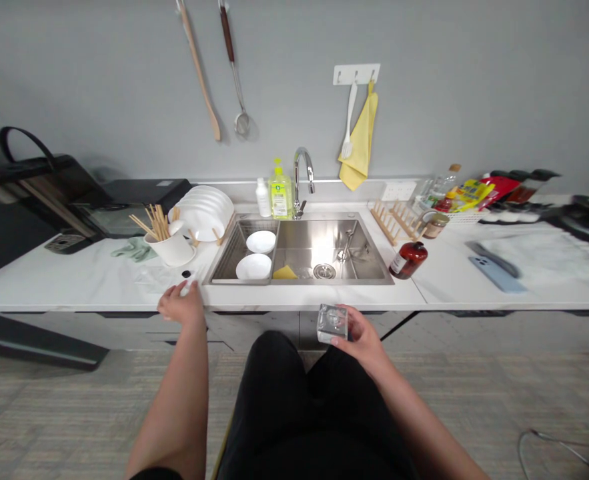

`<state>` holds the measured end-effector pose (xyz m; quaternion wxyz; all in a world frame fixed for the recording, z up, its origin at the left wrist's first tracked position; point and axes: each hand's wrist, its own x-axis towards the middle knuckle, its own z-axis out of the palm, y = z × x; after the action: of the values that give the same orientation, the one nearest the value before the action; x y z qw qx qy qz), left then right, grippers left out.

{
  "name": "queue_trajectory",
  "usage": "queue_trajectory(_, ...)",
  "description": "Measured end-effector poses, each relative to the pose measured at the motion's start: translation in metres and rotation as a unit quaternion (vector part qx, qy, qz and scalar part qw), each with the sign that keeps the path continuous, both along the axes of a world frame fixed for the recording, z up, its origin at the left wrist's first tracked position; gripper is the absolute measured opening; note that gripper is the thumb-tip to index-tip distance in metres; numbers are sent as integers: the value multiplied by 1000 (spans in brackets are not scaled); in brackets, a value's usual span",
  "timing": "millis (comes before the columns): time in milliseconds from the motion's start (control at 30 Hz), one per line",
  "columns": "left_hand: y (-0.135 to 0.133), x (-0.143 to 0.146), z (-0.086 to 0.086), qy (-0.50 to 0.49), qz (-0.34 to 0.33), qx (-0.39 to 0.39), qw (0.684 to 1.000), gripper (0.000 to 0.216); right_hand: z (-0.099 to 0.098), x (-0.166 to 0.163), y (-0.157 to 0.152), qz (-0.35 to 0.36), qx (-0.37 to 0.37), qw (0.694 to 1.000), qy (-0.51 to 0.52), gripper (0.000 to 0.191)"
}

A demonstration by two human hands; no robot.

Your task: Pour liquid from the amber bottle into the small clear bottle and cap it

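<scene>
My right hand [361,337] holds a small clear square box [333,323] in front of the cabinet, below the counter's edge. Its thumb is under the near side and the fingers are behind; what the box contains is not clear. At the counter's front edge, my left hand [180,303] has its fingers curled around a small white object with a black top [189,288], largely covered by the hand. Crumpled clear plastic [151,280] lies just beyond that hand. Behind it stands a white holder [171,251] full of chopsticks [157,222].
A steel sink [294,281] holds two white bowls [254,267] and a yellow sponge [285,273]. Racked plates [207,213] stand to its left. A brown bottle [409,260], wooden rack [387,223] and phone [497,275] are to the right. The faucet [297,177] rises behind.
</scene>
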<state>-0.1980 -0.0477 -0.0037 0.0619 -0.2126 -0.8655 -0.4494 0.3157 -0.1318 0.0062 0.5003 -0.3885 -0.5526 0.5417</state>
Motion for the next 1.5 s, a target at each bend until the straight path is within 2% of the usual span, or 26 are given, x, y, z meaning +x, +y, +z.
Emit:
queue_trajectory(233,3,2,-1,10,2,-14,1000,42,-2,-6,2,-4,1,1000,16,88)
queue_trajectory(533,-2,2,1,0,-8,-19,1000,58,1,-5,-2,9,11,1000,18,84)
queue_trajectory(667,-7,1,3,-8,-28,1,1000,65,0,-4,-4,9,6,1000,25,86)
queue_trajectory(800,-27,1,6,-12,-72,52,996,69,-2,-5,-6,10,6,999,39,87)
queue_trajectory(933,-62,30,5,1,-110,127,986,61,-1,-7,-9,21,6,999,48,88)
queue_trajectory(1033,-86,82,5,2,-210,149,966,61,0,-11,-12,33,4,998,56,86)
queue_trajectory(1067,-92,103,6,-21,-280,160,946,62,0,-13,-14,38,3,998,57,85)
queue_trajectory(1133,-100,147,9,-78,-412,204,885,65,1,-17,-16,47,1,997,58,86)
queue_trajectory(1233,-107,200,17,-185,-601,204,750,86,4,-24,-18,50,4,997,63,88)
queue_trajectory(1300,-109,221,24,-247,-684,177,664,104,8,-26,-18,56,10,997,61,86)
queue_trajectory(1333,-110,228,28,-271,-708,161,632,110,10,-27,-19,62,12,996,59,85)
queue_trajectory(1400,-113,237,38,-304,-730,136,597,115,17,-27,-19,78,14,995,61,85)
queue_trajectory(1500,-116,246,50,-324,-732,103,590,108,27,-26,-21,102,19,992,66,85)
